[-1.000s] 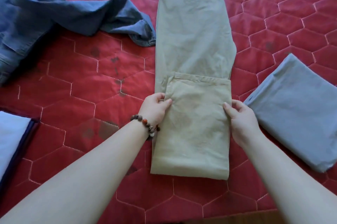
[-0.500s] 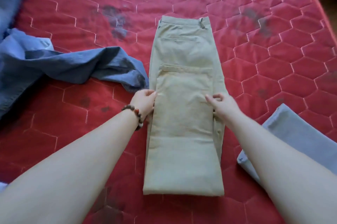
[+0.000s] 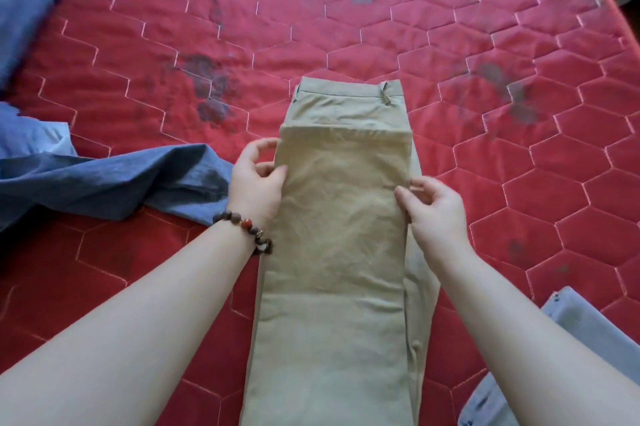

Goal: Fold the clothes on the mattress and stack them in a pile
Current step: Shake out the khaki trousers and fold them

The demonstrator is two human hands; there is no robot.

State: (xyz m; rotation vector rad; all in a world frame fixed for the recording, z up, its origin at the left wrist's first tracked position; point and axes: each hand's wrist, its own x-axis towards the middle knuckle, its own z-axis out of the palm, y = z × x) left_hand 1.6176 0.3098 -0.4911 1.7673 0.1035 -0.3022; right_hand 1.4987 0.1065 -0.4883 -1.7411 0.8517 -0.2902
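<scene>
Khaki trousers (image 3: 339, 235) lie mid-mattress (image 3: 450, 27), their legs folded up almost to the waistband. The left hand (image 3: 258, 183) pinches the fold's left edge; the right hand (image 3: 434, 209) pinches its right edge. Blue cloth (image 3: 104, 179) lies left.

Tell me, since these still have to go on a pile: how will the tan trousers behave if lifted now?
The tan trousers would probably sag and unfold: they are soft cloth, creased and lying flat on the mattress. The folded-over layer looks loose, held only at its edges by the left hand and right hand, so support both sides.
</scene>
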